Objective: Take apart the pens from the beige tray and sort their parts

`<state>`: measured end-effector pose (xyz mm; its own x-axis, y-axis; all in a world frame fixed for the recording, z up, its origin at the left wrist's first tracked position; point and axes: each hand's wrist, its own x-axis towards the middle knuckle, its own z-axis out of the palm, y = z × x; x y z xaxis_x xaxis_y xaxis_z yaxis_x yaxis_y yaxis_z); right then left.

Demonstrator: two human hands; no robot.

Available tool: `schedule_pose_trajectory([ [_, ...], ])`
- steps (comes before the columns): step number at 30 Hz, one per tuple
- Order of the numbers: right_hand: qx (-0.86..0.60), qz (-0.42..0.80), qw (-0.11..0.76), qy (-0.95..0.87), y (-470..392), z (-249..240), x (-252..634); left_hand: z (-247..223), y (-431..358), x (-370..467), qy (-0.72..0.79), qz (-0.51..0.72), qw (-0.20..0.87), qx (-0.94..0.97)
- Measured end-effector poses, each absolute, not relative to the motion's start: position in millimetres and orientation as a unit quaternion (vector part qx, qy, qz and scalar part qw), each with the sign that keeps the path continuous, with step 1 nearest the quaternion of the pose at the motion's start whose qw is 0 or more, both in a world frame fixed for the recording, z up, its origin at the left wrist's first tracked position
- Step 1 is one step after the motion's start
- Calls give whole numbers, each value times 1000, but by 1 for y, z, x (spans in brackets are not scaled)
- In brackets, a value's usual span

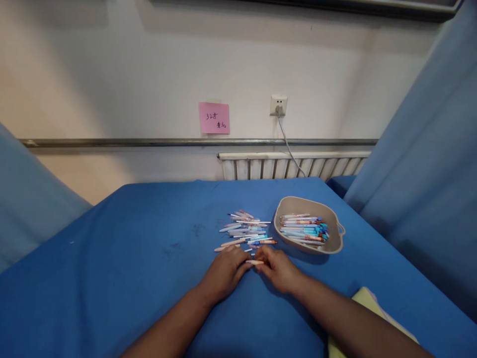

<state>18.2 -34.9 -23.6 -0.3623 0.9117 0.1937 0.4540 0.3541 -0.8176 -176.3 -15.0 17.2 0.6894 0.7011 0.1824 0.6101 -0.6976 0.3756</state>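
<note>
A short, pale peach-coloured pen (255,262) lies level between my two hands, just in front of a loose pile of pens. My left hand (226,271) is closed with its fingertips at the pen's left end. The fingers of my right hand (278,270) pinch the other end. Several pens in white, peach, blue and brown make up the pile (244,231), most of them pointing sideways. To its right stands a beige basket (337,244) that holds many more pens (303,228), some with blue or brown ends. Parts of the nearest pens are hidden by my fingers.
A blue cloth (122,258) covers the table. Yellow folded material (367,301) lies under my right forearm. Behind the table are a radiator (268,166), a metal rail (149,142), a plugged socket (278,106) and a pink note (214,118). Blue curtains (421,164) hang at both sides.
</note>
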Motion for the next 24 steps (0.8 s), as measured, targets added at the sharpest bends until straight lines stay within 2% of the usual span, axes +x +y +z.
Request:
schedule_pose_trajectory([
  [14,-521,149,273,-795,-34,-15,25,19,-3,-197,456,83,56,884],
  [24,-475,139,271,-825,-33,-18,13,12,-10,-196,442,115,111,883],
])
